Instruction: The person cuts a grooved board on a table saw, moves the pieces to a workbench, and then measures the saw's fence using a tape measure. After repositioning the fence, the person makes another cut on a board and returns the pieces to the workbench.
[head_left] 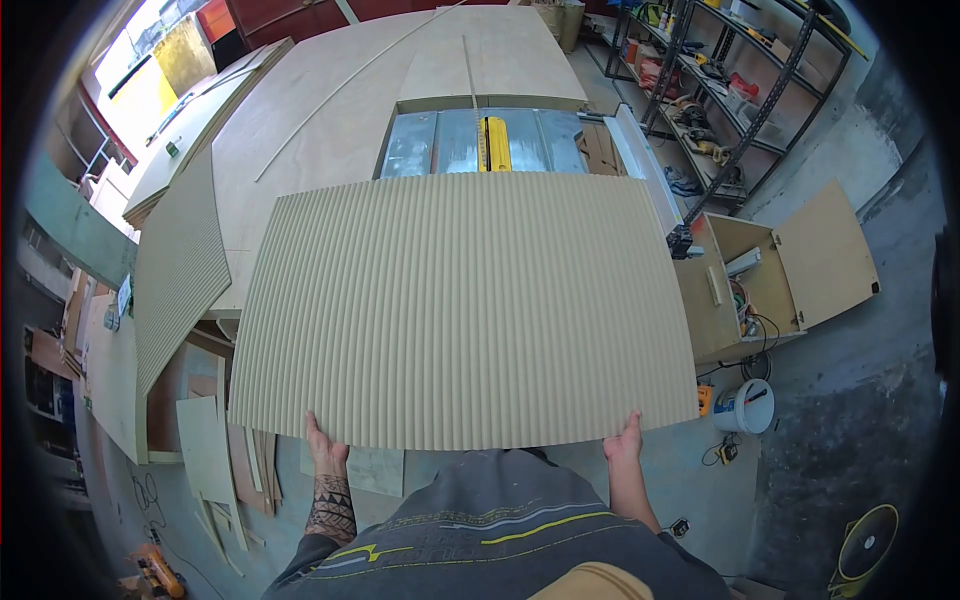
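Panel (465, 310), broad, beige and ribbed, spans the space ahead of both hands, its ribs running away from the body. Left hand (326, 447) and right hand (624, 440) hold its near edge, each inside a corner, thumbs on the top face; the fingers are mostly hidden, so their grip below cannot be told. It looks fairly stiff but thin, awkward more through breadth than weight. Wide holds near the corners should keep it level; the ribs offer some bite, though their edges might chip if knocked.

Just past the far edge, ahead of the hands, show a metal plate (408, 140) and a yellow strip (497, 145), set within a pale table (330, 120). Left of the left hand, a second ribbed sheet (183, 260) slants beside the table, with offcuts (205, 450) below. Beyond the right hand are a bucket (743, 408), an open cabinet (707, 290) and, farther ahead, shelves (735, 95).
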